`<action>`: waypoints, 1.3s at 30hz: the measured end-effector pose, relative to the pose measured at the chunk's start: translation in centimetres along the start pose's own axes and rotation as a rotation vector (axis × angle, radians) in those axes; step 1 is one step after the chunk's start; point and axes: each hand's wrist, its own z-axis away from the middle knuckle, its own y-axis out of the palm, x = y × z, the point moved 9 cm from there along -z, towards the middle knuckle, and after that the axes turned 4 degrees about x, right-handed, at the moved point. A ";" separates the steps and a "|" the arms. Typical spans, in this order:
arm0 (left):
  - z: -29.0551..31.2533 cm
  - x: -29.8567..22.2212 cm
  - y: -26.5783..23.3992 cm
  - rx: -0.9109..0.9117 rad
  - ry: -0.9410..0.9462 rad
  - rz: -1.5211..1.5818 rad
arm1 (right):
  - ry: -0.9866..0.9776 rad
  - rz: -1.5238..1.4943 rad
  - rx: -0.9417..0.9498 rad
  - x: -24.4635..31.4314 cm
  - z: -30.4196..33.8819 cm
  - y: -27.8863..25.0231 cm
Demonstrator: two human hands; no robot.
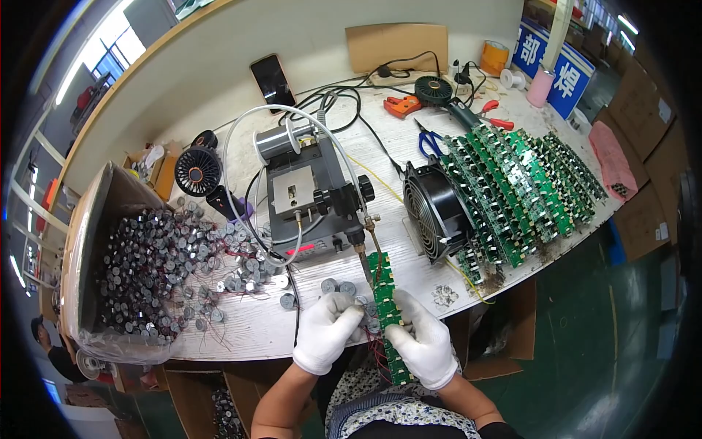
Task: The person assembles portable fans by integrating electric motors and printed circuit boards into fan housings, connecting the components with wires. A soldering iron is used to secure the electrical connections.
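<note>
A long narrow green circuit board strip [383, 289] lies under the tip of a soldering machine [307, 183]. My right hand [425, 342], in a white glove, grips the strip's right edge between thumb and fingers. Left of the strip, my white-gloved left hand [327, 333] is closed in a pinch; what is between its fingertips is too small to tell. Small round silver motors [330, 286] sit just beyond the left hand. Red wires [377, 347] hang along the strip between both hands. A spool of solder wire [278, 143] is mounted on top of the machine.
A plastic-lined box [110, 179] spills a heap of motors [157, 271] at left. A black fan [436, 212] stands beside stacked green circuit boards [512, 194] at right. Blue-handled pliers [429, 139], an orange cutter [401, 107] and a phone [273, 82] are farther back. Cables cross the table.
</note>
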 end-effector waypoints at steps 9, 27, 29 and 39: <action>0.5 0.5 0.8 0.072 0.030 0.034 | 0.029 0.070 0.000 0.4 -0.2 -0.1; 1.4 -1.5 1.6 0.081 0.482 -0.303 | -0.077 0.149 0.031 2.4 -1.0 0.1; 1.4 -1.3 1.7 0.070 0.451 -0.312 | -0.080 0.162 0.009 2.4 -1.0 0.0; 1.0 1.2 1.0 -0.029 0.187 -0.060 | -0.139 0.208 0.039 2.5 -0.8 0.4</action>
